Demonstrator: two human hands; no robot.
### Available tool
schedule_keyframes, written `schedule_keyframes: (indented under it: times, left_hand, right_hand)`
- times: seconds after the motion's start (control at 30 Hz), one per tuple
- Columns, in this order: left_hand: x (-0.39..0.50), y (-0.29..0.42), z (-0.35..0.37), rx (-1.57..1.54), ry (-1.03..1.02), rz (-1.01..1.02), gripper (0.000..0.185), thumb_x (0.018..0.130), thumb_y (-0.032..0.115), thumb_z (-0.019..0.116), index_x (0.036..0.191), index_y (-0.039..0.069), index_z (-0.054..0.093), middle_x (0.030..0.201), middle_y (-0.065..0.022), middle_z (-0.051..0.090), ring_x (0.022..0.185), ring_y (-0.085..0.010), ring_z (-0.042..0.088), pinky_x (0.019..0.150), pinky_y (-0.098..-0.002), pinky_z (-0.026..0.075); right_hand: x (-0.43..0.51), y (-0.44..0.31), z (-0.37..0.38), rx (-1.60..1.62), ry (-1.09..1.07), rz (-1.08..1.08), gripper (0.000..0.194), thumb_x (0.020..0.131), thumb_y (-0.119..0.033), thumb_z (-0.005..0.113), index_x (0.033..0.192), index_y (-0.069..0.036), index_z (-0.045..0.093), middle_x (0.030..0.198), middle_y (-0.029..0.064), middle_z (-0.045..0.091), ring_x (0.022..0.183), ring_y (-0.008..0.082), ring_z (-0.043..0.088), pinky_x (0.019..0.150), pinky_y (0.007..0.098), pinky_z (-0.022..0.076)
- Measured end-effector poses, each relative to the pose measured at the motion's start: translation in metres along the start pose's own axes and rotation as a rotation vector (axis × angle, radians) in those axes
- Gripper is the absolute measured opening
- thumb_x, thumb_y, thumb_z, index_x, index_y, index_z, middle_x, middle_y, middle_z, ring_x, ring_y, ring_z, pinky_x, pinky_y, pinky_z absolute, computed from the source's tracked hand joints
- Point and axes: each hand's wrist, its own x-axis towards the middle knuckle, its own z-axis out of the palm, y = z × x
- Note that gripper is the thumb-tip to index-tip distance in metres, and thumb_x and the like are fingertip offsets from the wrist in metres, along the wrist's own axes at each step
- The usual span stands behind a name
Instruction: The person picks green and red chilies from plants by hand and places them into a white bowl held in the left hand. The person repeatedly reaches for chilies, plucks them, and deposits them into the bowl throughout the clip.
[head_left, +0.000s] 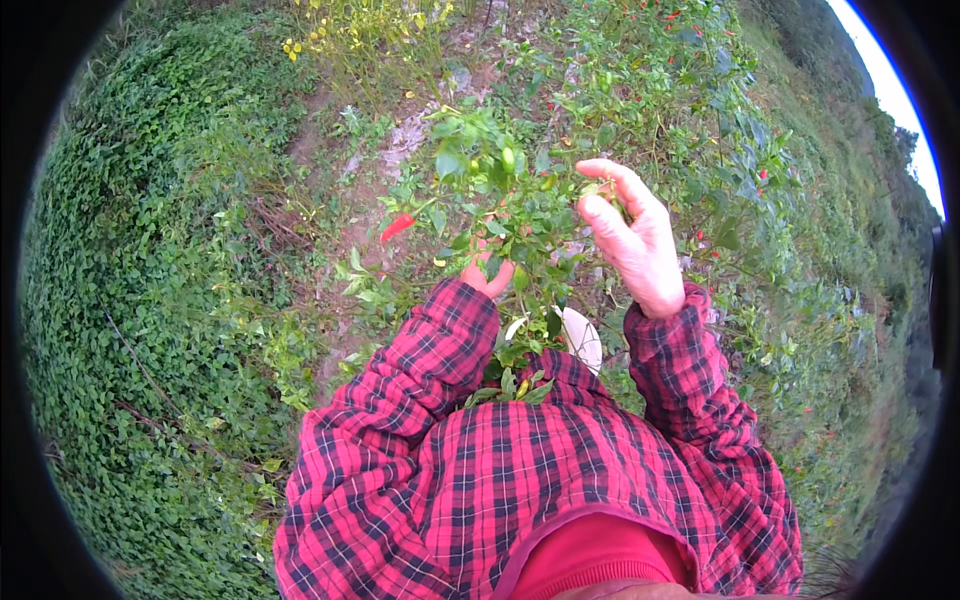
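A chili pepper plant (525, 225) with green leaves stands in front of my chest. My left hand (487, 276) reaches into its foliage from below, and leaves cover most of its fingers. To the right of the plant is my right hand (634, 232), raised, with thumb and forefinger apart. Some greenery shows between those fingers; whether it is gripped I cannot tell. A red chili pepper (397, 226) hangs at the plant's left side. Higher up among the leaves is a green pepper (508, 160). Below the hands, a white container (581, 339) is partly hidden by leaves and a plaid sleeve.
Dense low green vines (150, 225) cover the ground on the left. More pepper plants (675, 135) with small red fruits grow at the upper right. Torn pale plastic sheeting (405, 139) lies on bare soil beyond the plant. Yellowing plants (367, 37) stand at the top.
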Motion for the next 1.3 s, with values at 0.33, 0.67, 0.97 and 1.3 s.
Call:
schedule_keyframes:
  times: [0.33, 0.67, 0.97, 1.3]
  left_hand:
    - [-0.004, 0.007, 0.000, 0.074, -0.030, 0.091, 0.022, 0.083, 0.009, 0.050, 0.104, 0.005, 0.052, 0.100, -0.0053, 0.055, 0.089, -0.0122, 0.051, 0.079, -0.0285, 0.041]
    - [-0.009, -0.009, -0.003, 0.094, -0.003, 0.064, 0.027, 0.082, 0.006, 0.050, 0.108, 0.005, 0.050, 0.102, -0.0062, 0.055, 0.092, -0.0127, 0.050, 0.081, -0.0291, 0.040]
    - [-0.006, -0.003, 0.000, 0.120, -0.028, 0.126, 0.031, 0.081, 0.004, 0.050, 0.112, 0.005, 0.048, 0.104, -0.0070, 0.054, 0.095, -0.0132, 0.050, 0.083, -0.0296, 0.040]
    - [0.003, -0.003, 0.011, 0.195, -0.046, 0.275, 0.037, 0.080, 0.001, 0.049, 0.116, 0.005, 0.045, 0.107, -0.0079, 0.054, 0.098, -0.0137, 0.050, 0.086, -0.0302, 0.040]
  right_hand:
    - [0.010, 0.000, 0.020, 0.038, -0.074, 0.130, 0.017, 0.085, -0.021, 0.055, 0.082, -0.005, 0.055, 0.062, -0.0051, 0.048, 0.050, 0.0014, 0.039, 0.044, 0.0177, 0.0308]
    - [-0.006, -0.076, 0.000, 0.575, -0.192, 0.089, 0.021, 0.091, -0.024, 0.042, 0.083, -0.006, 0.049, 0.073, 0.0052, 0.054, 0.039, 0.0018, 0.030, 0.033, 0.0157, 0.0233]
    - [0.026, -0.019, 0.002, 0.522, -0.255, 0.327, 0.013, 0.087, -0.021, 0.050, 0.086, -0.008, 0.051, 0.070, -0.0012, 0.052, 0.041, 0.0004, 0.030, 0.035, 0.0146, 0.0243]
    - [0.038, 0.004, 0.020, -0.452, -0.297, -0.019, 0.017, 0.083, -0.017, 0.057, 0.090, -0.001, 0.056, 0.073, -0.0016, 0.057, 0.060, 0.0041, 0.048, 0.058, 0.0222, 0.0412]
